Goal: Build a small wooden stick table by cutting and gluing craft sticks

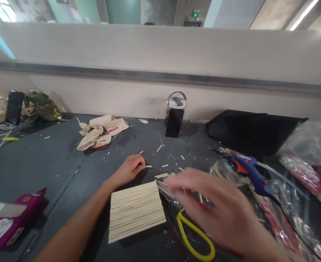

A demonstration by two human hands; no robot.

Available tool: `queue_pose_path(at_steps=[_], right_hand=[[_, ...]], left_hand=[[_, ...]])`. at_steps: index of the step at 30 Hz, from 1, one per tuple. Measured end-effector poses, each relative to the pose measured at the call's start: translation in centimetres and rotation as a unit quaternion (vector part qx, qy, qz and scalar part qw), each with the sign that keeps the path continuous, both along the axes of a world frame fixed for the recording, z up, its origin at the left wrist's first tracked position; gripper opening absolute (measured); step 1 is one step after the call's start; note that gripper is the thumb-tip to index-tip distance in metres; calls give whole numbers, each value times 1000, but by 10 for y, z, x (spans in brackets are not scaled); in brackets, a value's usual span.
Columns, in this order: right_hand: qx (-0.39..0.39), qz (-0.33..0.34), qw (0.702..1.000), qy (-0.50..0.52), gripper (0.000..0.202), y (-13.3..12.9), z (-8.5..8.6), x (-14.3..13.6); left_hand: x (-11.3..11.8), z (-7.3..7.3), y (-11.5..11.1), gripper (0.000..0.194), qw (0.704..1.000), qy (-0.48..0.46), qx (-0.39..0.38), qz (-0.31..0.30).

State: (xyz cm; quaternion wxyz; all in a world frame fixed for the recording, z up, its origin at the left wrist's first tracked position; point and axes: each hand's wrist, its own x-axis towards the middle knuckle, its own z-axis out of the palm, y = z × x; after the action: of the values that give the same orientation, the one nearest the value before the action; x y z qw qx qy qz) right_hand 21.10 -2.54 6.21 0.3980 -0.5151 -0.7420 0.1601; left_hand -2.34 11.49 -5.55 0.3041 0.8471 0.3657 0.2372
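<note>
1. The panel of wooden sticks [135, 211] lies flat on the dark desk [40, 163], near its front edge, between the two hands.
2. The left hand [130, 168] rests curled just beyond the panel's far left corner, fingertips on a loose stick [148, 166].
3. The right hand [217, 209] is blurred, at the panel's right edge over yellow-handled cutters [193, 233]; its grip cannot be told.

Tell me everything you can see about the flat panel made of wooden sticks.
The stick panel is a roughly square mat of pale, thin wooden sticks laid side by side. It lies flat on the dark table, slightly turned. The left hand rests just behind its far edge; whether it touches is unclear. The blurred right hand, with yellow-handled scissors, is at its right edge.
</note>
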Motion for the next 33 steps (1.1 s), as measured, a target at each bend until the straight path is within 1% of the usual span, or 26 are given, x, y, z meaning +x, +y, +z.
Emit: queue_pose_path(at_steps=[1, 2, 3, 5, 8, 10, 13, 17, 21, 24, 26, 29, 33], right_hand=[[-24, 33, 999, -17, 20, 14, -3, -6], [-36, 31, 999, -19, 22, 28, -8, -12], [-30, 20, 999, -22, 24, 39, -15, -16], [-30, 11, 997, -66, 25, 55, -33, -24], [-56, 23, 989, -133, 22, 59, -53, -31], [-78, 40, 988, -126, 17, 55, -58, -34], [-88, 60, 992, -68, 17, 48, -56, -40], [-74, 53, 996, -14, 13, 43, -49, -47], [-54, 43, 998, 14, 13, 40, -46, -51], [-52, 52, 997, 6, 13, 39, -48, -51], [-54, 68, 996, -9, 12, 39, -48, -51], [-53, 83, 995, -27, 13, 38, -47, -51], [-45, 91, 994, -40, 14, 33, -45, -51]], left_hand=[[0, 2, -1, 13, 1000, -6, -9, 3], [-1, 4, -3, 13, 1000, -13, -19, 3], [-1, 8, -6, 13, 999, -19, -29, 0], [-1, 20, -12, 11, 998, -32, -47, -13], [0, 40, -24, 11, 996, -49, -70, -31], [1, 50, -30, 12, 994, -64, -86, -32], [2, 58, -37, 16, 987, -100, -120, -28], [4, 59, -41, 32, 976, -148, -155, -28], [7, 64, -44, 29, 976, -175, -131, -8], [4, 70, -51, 26, 979, -174, -109, 6], [-5, 73, -58, 28, 981, -162, -108, 23], [-28, 72, -70, 28, 981, -146, -104, 73], [-63, 63, -87, 25, 977, -131, -96, 136]])
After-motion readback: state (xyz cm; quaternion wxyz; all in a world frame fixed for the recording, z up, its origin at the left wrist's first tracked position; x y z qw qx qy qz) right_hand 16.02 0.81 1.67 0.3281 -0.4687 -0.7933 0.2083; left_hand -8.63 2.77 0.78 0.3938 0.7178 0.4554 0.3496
